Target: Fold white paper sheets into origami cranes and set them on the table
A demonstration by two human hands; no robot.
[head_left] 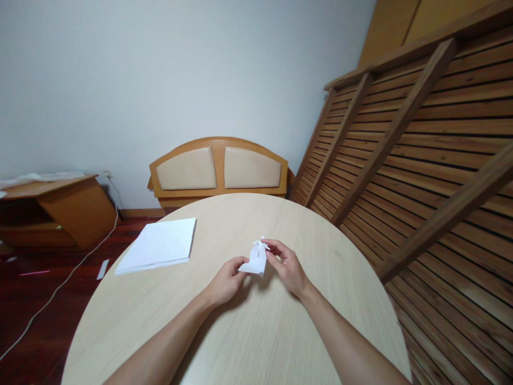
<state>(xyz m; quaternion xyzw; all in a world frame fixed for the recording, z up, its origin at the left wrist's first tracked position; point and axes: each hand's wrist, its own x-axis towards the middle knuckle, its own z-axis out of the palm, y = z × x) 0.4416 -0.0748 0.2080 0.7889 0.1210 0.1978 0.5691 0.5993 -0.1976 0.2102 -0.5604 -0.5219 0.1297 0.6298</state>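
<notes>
At far left I record a wooden cabinet (86, 214) and a pale cord (82, 263) trailing over the dark red floor (36, 305). A white strip (103, 269) lies on that floor, just beyond the left edge of the round table (248, 342). A stack of white paper (160, 242) rests on the table's far left part. Beyond the table's far edge stands a headboard (219, 166) with two padded panels. My left grip (225, 282) is closed, thumb against fingers, on the left end of a folded white paper (256, 263), found near the middle of the table, between my hands. My right grip (289, 269) pinches its upper right part, by some small points. At right leans a slatted wooden frame (395, 155).
</notes>
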